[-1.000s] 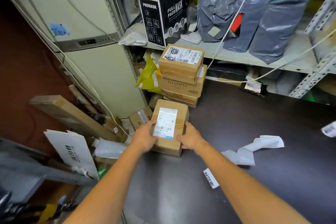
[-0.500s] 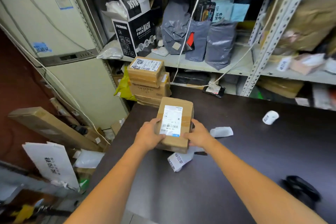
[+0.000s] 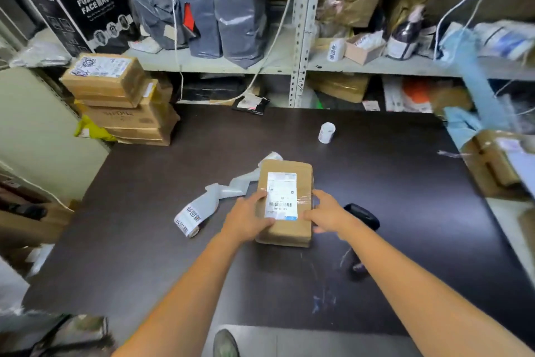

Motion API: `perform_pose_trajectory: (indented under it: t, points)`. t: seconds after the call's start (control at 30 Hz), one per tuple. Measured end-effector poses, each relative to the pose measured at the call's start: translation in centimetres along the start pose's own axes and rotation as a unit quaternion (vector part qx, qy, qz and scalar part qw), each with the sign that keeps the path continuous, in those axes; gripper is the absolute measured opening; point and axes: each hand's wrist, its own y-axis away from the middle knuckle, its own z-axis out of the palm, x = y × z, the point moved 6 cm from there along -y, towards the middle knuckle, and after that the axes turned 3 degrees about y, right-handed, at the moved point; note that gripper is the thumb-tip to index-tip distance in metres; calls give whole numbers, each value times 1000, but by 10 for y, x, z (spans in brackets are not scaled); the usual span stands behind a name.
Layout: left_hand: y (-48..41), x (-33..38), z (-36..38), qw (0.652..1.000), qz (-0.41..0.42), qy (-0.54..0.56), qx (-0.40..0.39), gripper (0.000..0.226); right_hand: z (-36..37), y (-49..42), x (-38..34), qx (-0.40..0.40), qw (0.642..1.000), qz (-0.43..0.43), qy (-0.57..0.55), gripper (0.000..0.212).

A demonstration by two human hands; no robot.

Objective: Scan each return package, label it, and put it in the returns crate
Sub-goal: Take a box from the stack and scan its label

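Taped cardboard package [image 3: 301,183], seemingly glossy table [image 3: 390,197]

One parcel [image 3: 285,200]; one scanner [image 3: 362,216]; three label rolls [image 3: 326,132] (a second, partly unwound [image 3: 188,222], also on the surface [image 3: 390,183]; a third [image 3: 335,49] on the shelf [image 3: 202,64]); at least four stacked boxes [image 3: 105,78]; three grey mailer bags [image 3: 240,17]; one mask box [image 3: 78,6].

Black mask box [image 3: 86,9] stands on shelf [image 3: 202,63]
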Motion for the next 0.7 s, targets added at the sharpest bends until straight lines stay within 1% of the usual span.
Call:
perform_pose_trajectory:
  t: [0.13, 0.27, 0.33, 0.4, 0.43, 0.5, 0.57, 0.6, 0.63, 0.7]
  points:
    - [-4, 7, 24, 1000, 6, 7, -18, 78, -21, 4, 25, 0, 1000, 7, 2, 59]
    - [-10, 10, 36, 999, 20, 16, -45, 72, -34, 9, 37, 5, 1000, 13, -12, 57]
    - [-13, 12, 38, 998, 28, 26, -47, 74, -37, 11, 39, 4, 1000, 14, -15, 58]
    - [-18, 13, 39, 997, 36, 31, -63, 78, -38, 10, 40, 11, 1000, 11, 7, 59]
    - [-19, 14, 39, 996, 38, 31, -72, 79, -41, 9, 41, 32, 999, 4, 34, 59]
    - [-24, 13, 38, 995, 39, 40, -85, 81, -55, 11, 41, 126, 987, -11, 100, 52]
    - [-27, 11, 39, 994, 40, 55, -90, 81, -74, 18, 46, 238, 958, 2, 162, 37]
    - [-28, 9, 39, 993, 38, 61, -92, 81, -82, 22, 50, 277, 942, 22, 188, 30]
    - [-28, 8, 39, 993, 39, 68, -92, 82, -89, 25, 57, 298, 930, 47, 211, 27]
    - [-29, 7, 41, 991, 40, 85, -96, 81, -94, 28, 72, 309, 915, 101, 239, 36]
